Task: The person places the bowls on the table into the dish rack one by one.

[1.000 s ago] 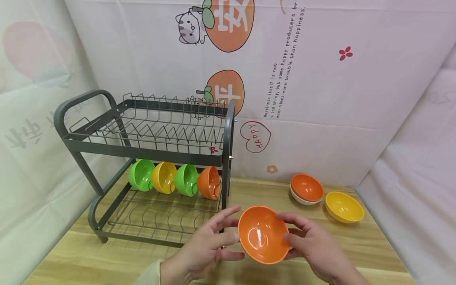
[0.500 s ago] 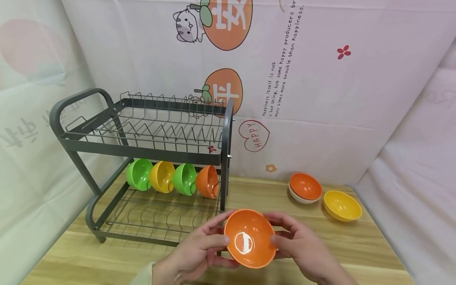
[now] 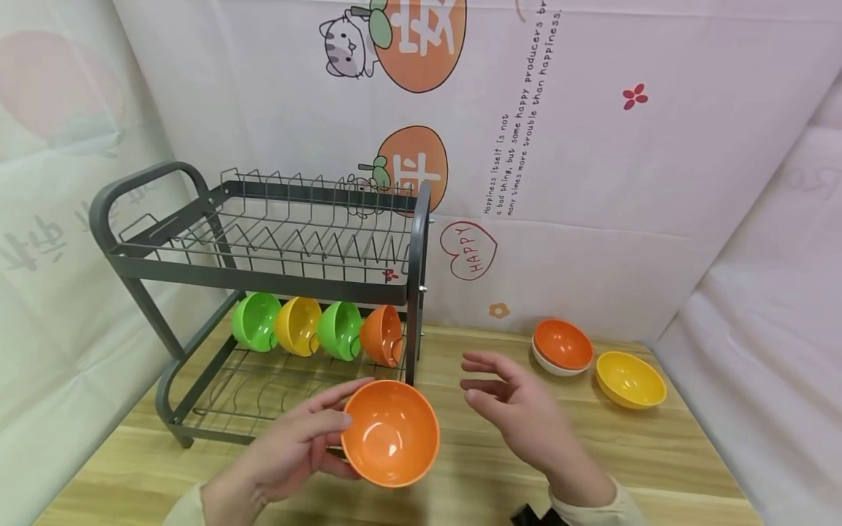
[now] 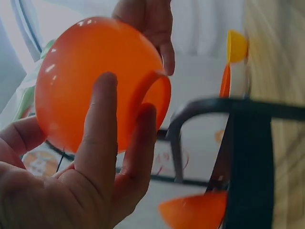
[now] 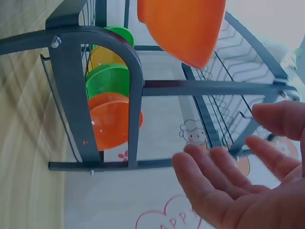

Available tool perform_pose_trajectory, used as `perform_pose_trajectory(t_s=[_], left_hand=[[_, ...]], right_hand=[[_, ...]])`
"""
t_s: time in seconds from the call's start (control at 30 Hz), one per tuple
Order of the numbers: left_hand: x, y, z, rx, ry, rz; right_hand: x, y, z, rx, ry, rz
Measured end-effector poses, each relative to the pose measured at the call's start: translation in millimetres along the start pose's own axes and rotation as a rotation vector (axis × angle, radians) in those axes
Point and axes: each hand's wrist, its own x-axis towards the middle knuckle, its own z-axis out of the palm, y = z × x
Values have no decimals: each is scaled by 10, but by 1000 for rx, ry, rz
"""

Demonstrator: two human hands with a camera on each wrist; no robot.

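My left hand point(image 3: 289, 446) grips an orange bowl point(image 3: 391, 434) by its left side, thumb at the rim and fingers behind it. The bowl's inside faces the head camera, in front of the dish rack's lower right corner. In the left wrist view the fingers spread under the orange bowl point(image 4: 90, 86). My right hand point(image 3: 520, 416) is off to the right of the bowl, holding nothing, its fingers loosely bent. A dark two-tier dish rack point(image 3: 263, 274) stands at the left. On its lower tier a green bowl point(image 3: 255, 322), a yellow bowl point(image 3: 298, 326), another green bowl point(image 3: 339, 331) and an orange bowl point(image 3: 381, 335) lean in a row.
At the back right of the wooden table point(image 3: 487, 467), an orange bowl point(image 3: 563, 343) sits inside a white bowl point(image 3: 552, 367). Beside them lies a yellow bowl point(image 3: 630, 380). A printed cloth point(image 3: 579, 183) hangs behind. The rack's upper tier point(image 3: 289, 226) carries wire dividers.
Both hands held the orange bowl half a second ago. The right hand has let go and moved up and right, while the left hand has carried the bowl left toward the rack.
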Motion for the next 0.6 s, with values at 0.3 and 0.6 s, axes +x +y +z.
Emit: perform_pose_trajectory(t_s=[0.3, 0.6], left_hand=[[-99, 276, -316, 195, 140, 83], [-73, 326, -426, 309, 261, 102]], right_hand=[[332, -134, 383, 68, -9, -173], [478, -183, 596, -17, 117, -221]])
